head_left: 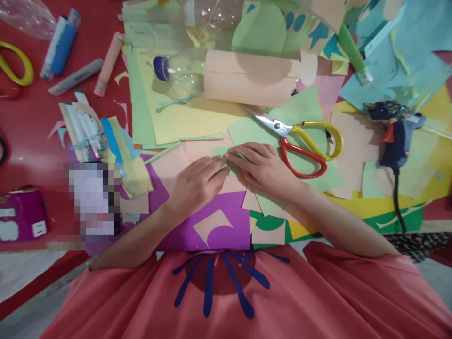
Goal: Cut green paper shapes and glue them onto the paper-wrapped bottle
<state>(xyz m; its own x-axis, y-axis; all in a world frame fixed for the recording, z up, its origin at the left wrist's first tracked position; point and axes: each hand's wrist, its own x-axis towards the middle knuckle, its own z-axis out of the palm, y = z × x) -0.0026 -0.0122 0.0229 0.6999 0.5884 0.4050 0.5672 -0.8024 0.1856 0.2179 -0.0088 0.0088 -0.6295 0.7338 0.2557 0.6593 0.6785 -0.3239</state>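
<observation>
My left hand (199, 181) and my right hand (263, 167) meet fingertip to fingertip low over the paper pile. Their fingers are bent and pressed together on a small piece of light green paper (218, 151), mostly hidden beneath them. Two thin green paper rolls (201, 139) lie just beyond the left hand. Right of my right hand rest open scissors (282, 134) with one yellow and one red handle. Purple paper (229, 221) spreads below the hands, a peach scrap on it. Ahead lies a clear bottle with a blue cap (161, 68), wrapped in peach paper (250, 77).
A dark blue glue gun (397, 141) with its cord lies at the right. Several markers (84, 127) and glue tubes (65, 44) lie at the left, by a blurred-out object (92, 202) and a purple box (23, 216). Light blue sheets (413, 47) cover the far right.
</observation>
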